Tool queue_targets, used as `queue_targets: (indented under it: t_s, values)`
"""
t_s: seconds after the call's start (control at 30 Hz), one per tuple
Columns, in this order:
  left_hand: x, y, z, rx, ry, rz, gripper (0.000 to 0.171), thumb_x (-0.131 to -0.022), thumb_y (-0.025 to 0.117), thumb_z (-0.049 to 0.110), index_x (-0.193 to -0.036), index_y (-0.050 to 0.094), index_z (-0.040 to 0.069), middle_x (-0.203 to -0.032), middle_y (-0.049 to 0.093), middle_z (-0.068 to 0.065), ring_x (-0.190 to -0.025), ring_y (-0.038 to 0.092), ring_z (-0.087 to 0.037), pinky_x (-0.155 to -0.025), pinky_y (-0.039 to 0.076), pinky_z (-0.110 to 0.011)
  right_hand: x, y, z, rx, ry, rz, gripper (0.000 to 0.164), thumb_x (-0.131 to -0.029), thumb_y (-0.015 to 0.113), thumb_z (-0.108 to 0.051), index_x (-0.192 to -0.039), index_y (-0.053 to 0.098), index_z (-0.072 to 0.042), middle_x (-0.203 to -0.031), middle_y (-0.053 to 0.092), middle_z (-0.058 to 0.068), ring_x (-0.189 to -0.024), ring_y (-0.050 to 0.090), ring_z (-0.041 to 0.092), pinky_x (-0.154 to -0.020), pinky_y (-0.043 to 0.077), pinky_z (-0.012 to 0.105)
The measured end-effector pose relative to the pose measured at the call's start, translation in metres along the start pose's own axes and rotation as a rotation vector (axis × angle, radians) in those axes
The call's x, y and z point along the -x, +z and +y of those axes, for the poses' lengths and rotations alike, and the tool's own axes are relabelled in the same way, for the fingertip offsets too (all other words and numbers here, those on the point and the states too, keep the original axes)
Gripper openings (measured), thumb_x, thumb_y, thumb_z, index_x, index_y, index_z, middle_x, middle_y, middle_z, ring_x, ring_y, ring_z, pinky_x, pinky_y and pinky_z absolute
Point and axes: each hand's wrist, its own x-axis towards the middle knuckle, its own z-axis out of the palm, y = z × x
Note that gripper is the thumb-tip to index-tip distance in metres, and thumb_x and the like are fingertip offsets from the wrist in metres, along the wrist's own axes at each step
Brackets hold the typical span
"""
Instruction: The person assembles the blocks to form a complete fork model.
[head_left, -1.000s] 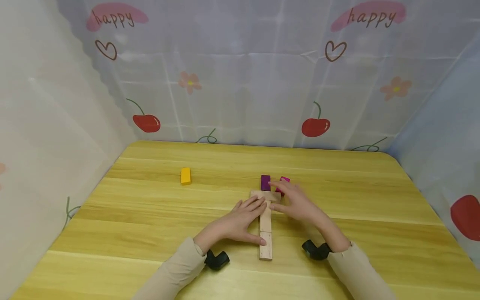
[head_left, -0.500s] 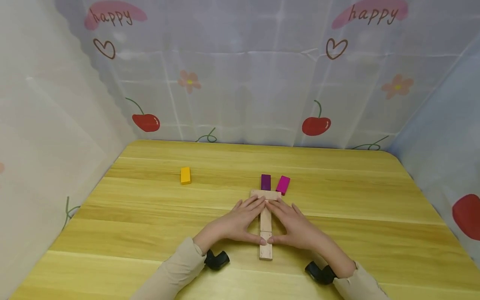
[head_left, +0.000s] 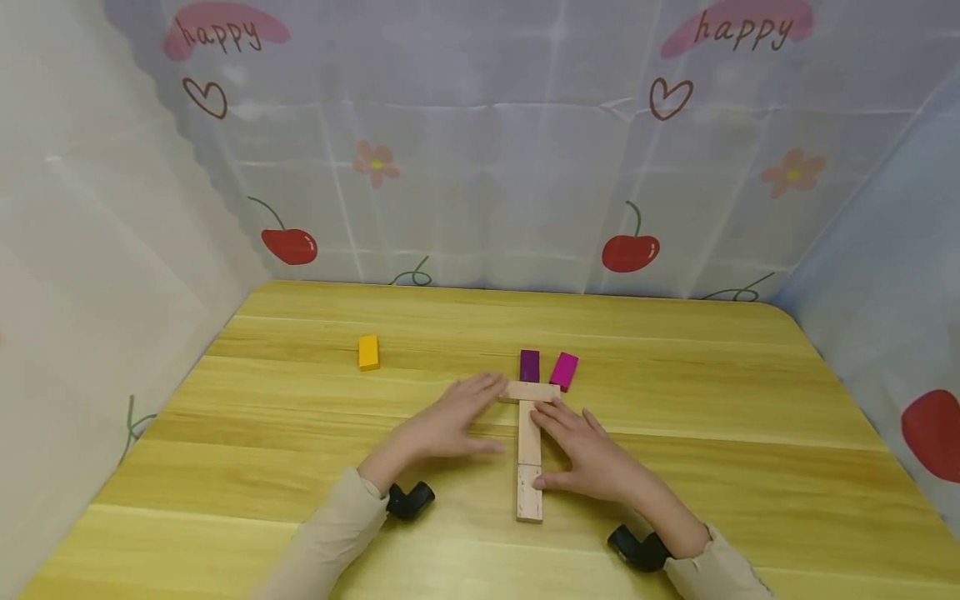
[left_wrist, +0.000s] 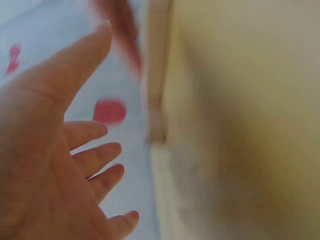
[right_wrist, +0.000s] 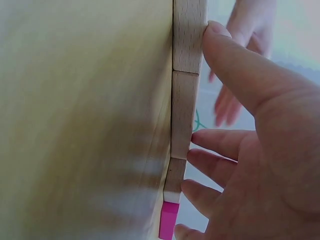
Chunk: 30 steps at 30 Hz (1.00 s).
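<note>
Two plain wooden blocks lie end to end, the nearer block (head_left: 529, 497) and the middle block (head_left: 529, 437). A third wooden block (head_left: 534, 392) lies crosswise at their far end, making a T. Straight fingers of my right hand (head_left: 596, 457) rest along the row's right side, the thumb at the nearer block's edge in the right wrist view. My left hand (head_left: 442, 423) is spread to the left of the row, holding nothing, its fingertips near the crosswise block's left end. Beyond that block are a purple block (head_left: 529, 365) and a magenta block (head_left: 564, 372).
A yellow block (head_left: 368, 352) lies farther left on the wood-grain table (head_left: 255, 433). A printed curtain (head_left: 480, 192) rises behind the table's far edge. Black wrist devices, one on the left wrist (head_left: 411, 502) and one on the right (head_left: 637, 548), hang beneath the forearms.
My right hand came back from the magenta block to the row's right side, touching the wooden blocks. My left hand then lifted off the row and moved left.
</note>
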Motion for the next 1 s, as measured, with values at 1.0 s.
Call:
queue_targets:
  t_s: [1.0]
  values:
    - [0.077, -0.074, -0.164, 0.389, -0.394, 0.231, 0.082, -0.087, 0.068, 0.029, -0.149, 0.021, 0.003, -0.150, 0.023, -0.017, -0.137, 0.015, -0.034, -0.107, 0.014, -0.052, 0.003, 0.003, 0.007, -0.068, -0.011, -0.023, 0.088, -0.082, 0.068, -0.048, -0.145, 0.031, 0.001, -0.150, 0.022, 0.017, -0.138, 0.009, 0.035, -0.105, 0.018, 0.056]
